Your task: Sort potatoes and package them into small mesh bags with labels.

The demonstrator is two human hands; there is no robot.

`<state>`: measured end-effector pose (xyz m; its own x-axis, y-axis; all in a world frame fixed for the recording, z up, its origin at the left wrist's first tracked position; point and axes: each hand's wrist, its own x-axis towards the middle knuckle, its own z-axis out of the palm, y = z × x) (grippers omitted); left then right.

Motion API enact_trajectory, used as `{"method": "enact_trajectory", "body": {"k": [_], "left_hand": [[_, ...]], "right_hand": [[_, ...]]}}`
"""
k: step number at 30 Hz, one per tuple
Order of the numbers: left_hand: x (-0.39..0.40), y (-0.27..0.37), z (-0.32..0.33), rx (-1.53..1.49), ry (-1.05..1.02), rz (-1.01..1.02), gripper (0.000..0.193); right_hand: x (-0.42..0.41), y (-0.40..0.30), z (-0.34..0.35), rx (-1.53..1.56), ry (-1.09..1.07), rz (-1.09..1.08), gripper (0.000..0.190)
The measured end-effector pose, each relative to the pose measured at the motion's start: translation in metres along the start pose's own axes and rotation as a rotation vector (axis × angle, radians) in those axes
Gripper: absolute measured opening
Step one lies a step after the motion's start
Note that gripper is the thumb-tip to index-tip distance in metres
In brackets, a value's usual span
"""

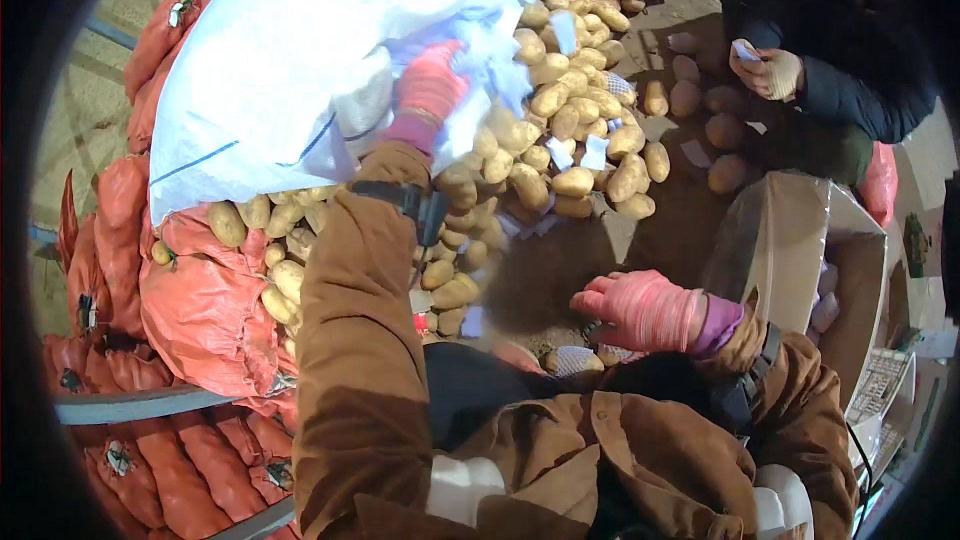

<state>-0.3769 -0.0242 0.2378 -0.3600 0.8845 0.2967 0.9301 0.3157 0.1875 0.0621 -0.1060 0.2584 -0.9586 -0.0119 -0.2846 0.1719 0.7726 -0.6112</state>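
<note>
My left hand (431,86), in a pink glove, reaches to the pile of thin white foam sleeves (487,30) at the edge of a large white woven sack (300,52). Its fingertips are blurred against the foam, so its grip cannot be told. Over the ground before my lap is my right hand (641,311), gloved in pink, palm down with bent fingers and no object visible in it. Below it, near my legs, lie potatoes in white foam netting (574,361). A heap of bare potatoes (529,186) spreads between my hands, with loose foam pieces (595,153) on it.
Full red mesh sacks (206,307) line the left side beside a curved metal bar (150,405). An open cardboard box (780,240) lined with clear plastic stands at the right, holding wrapped items. Beyond it a co-worker (832,67) sits, holding a small white piece, near several potatoes (726,132).
</note>
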Motion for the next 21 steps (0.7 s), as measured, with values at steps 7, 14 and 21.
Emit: {"method": "enact_trajectory", "body": {"k": [7,14,21], "left_hand": [[-0.123,0.057,0.013,-0.197,-0.008,0.179,0.050],[-0.234,0.084,-0.012,-0.948,-0.022,-0.325,0.037],[-0.330,0.165,-0.115,-1.354,-0.264,-0.439,0.035]], "right_hand": [[-0.034,-0.004,0.034,-0.020,0.250,-0.009,0.046],[-0.016,-0.021,0.030,0.058,0.629,0.260,0.046],[0.004,-0.082,0.049,0.411,0.883,0.070,0.055]]}}
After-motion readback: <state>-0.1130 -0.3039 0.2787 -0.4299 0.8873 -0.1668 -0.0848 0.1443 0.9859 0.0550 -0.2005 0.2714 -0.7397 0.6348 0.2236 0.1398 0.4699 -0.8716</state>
